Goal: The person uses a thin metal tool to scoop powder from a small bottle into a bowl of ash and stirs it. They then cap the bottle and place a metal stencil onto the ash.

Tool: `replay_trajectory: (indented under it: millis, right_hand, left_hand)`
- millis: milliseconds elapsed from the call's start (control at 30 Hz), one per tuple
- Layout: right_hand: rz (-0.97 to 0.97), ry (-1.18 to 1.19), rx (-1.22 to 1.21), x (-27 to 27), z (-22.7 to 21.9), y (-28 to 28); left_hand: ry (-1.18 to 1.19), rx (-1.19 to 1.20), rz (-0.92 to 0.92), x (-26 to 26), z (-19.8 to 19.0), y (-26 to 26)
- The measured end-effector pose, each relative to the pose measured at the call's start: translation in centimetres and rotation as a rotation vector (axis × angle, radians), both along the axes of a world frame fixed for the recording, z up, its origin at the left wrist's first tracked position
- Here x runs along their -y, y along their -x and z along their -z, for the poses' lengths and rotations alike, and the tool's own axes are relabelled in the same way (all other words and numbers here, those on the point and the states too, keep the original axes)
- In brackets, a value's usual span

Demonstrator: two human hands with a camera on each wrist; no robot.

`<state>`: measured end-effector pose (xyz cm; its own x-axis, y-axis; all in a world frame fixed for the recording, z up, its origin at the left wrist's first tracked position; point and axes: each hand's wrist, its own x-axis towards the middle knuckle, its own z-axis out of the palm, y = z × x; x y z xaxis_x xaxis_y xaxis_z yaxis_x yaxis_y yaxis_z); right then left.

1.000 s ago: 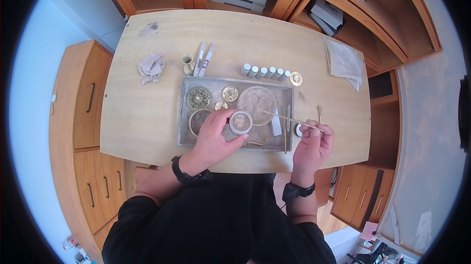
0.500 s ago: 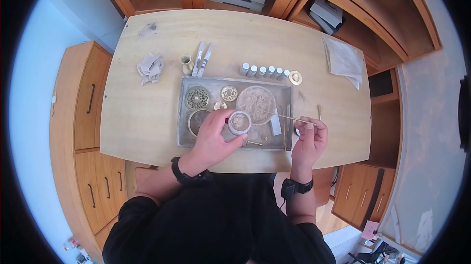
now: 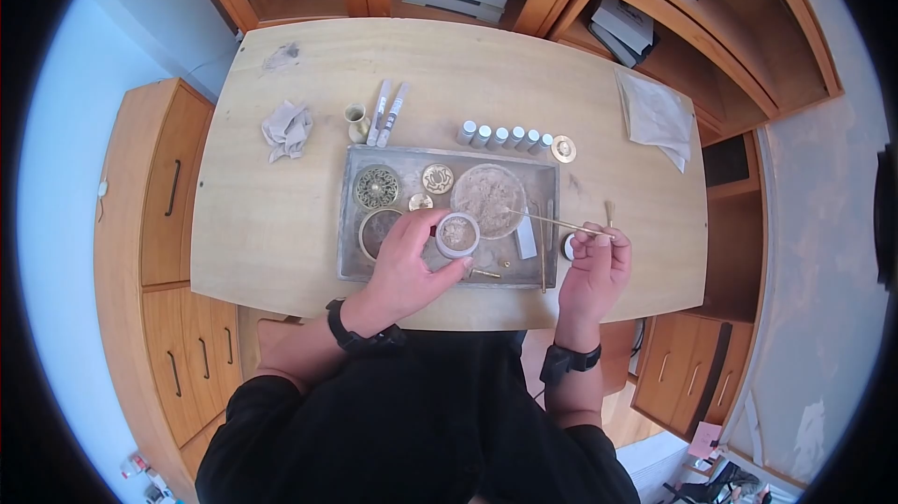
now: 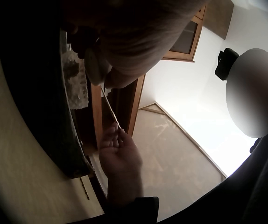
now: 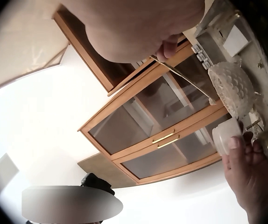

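Observation:
My left hand [image 3: 407, 265] grips a small round whitish jar [image 5: 226, 134] over the front of the grey tray [image 3: 440, 153]. Pale powder [image 3: 458, 233] shows inside the jar. Between the fingertips of my right hand [image 3: 596, 270] is a thin brass stick [image 3: 559, 223], slanting left. Its tip, with a small pale end in the right wrist view, overlaps the right edge of a textured glass bowl [image 5: 234, 84]. Lumpy, ash-like powder [image 3: 486, 197] covers the bowl's inside. In the left wrist view, my right hand [image 4: 120, 156] pinches the stick from below.
The tray also holds a pierced brass lid [image 3: 376, 187], a lotus-patterned disc [image 3: 437, 178], a brass-rimmed dish [image 3: 363, 234] and a white block [image 3: 526, 234]. Behind it stand a brass vase [image 3: 356, 120] and several small tubes [image 3: 500, 137]. Crumpled cloth [image 3: 287, 130] lies left.
My right hand with the stick shifts slightly left, then back right; the tip stays by the bowl's right side. My left hand keeps the jar in nearly the same place.

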<state>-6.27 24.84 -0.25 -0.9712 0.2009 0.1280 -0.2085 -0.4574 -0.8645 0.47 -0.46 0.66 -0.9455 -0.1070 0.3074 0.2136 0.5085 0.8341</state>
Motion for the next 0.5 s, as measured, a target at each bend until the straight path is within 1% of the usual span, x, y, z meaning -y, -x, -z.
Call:
replay_trajectory:
  millis: [133, 300, 500]
  right_hand:
    - [-0.063, 0.045, -0.069, 0.4, -1.1, -0.4]
    - [-0.11, 0.06, -0.063, 1.3, -1.8, -1.1]
    - [-0.156, 0.089, -0.06, 2.2, -1.5, -1.6]
  left_hand:
    - [-0.007, 0.003, 0.001, 0.0, 0.1, 0.0]
    - [0.008, -0.012, 0.0, 0.0, 0.0, 0.0]
    - [0.0, -0.012, -0.004, 0.0, -0.1, 0.0]
